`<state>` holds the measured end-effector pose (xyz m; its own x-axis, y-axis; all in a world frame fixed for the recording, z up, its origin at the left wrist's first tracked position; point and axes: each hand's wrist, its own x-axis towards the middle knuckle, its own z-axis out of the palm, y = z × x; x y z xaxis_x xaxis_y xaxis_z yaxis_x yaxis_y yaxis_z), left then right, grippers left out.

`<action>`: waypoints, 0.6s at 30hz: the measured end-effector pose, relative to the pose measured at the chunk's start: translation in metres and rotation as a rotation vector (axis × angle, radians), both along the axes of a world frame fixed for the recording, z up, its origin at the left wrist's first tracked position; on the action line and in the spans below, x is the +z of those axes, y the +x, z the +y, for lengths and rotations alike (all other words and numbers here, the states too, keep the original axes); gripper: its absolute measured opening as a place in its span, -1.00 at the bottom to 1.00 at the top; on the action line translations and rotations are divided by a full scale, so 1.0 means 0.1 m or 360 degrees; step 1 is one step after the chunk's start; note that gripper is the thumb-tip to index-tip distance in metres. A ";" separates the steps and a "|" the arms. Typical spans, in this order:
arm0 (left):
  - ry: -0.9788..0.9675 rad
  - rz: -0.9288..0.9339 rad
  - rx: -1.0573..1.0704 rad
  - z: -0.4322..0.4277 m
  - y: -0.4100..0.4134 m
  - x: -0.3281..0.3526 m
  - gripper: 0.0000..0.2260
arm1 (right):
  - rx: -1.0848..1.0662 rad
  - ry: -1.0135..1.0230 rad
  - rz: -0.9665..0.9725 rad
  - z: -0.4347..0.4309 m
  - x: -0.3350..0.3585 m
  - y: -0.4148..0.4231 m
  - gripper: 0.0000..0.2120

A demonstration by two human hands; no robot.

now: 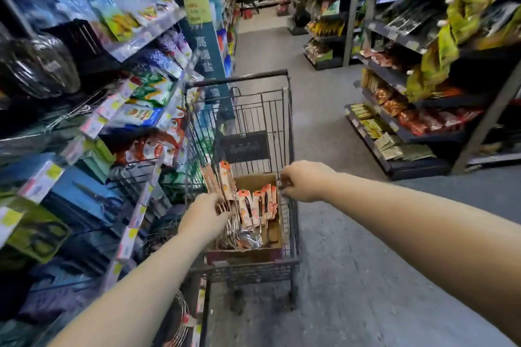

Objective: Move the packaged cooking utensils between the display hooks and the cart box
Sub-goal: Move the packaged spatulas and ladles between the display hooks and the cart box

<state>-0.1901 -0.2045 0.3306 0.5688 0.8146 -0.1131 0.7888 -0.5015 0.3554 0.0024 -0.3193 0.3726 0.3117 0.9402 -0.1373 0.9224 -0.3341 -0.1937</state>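
Your left hand [205, 215] is curled round a bundle of packaged utensils [218, 182] — orange-carded packs standing up out of the left side of the cardboard box [248, 255], which sits in the cart [239, 79]. The other packs [260, 203] lean upright in the middle of the box, metal ends down. Your right hand [303, 182] is closed on the wire of the cart's right rim, just beside the box's far corner.

This reads as a lift out of the box toward the hooks, though one frame cannot settle which way the bundle is going. Either way, move it straight up or down along the box wall until the metal ends clear the cardboard. Dragging it sideways is likely to snag the neighbouring packs and tip them.

Your grip sits low on the bundle, so the cards may fan at the top. Square them against your palm so the hang holes line up before you offer them to a hook. Use the right hand on the rim to brace the cart, as it may roll when you pull.

The shelving [135, 45] on your left is blurred and I cannot pick out a free hook — find one before you swing the bundle over.
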 end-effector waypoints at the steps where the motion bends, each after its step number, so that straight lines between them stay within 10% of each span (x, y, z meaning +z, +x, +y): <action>1: -0.0019 0.0007 0.0071 0.10 0.04 -0.07 -0.62 | 0.0042 -0.0052 0.0007 0.14 -0.10 0.11 -0.84; 18: -0.0460 0.0146 0.0400 1.68 0.40 -1.42 -0.67 | 0.0272 -0.0590 0.0158 2.24 -1.56 0.59 -0.70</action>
<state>-0.1500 -0.0361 0.1887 0.3326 0.8543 -0.3995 0.9093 -0.1782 0.3760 0.0616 -0.0955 0.2162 0.1236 0.8586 -0.4975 0.9536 -0.2415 -0.1799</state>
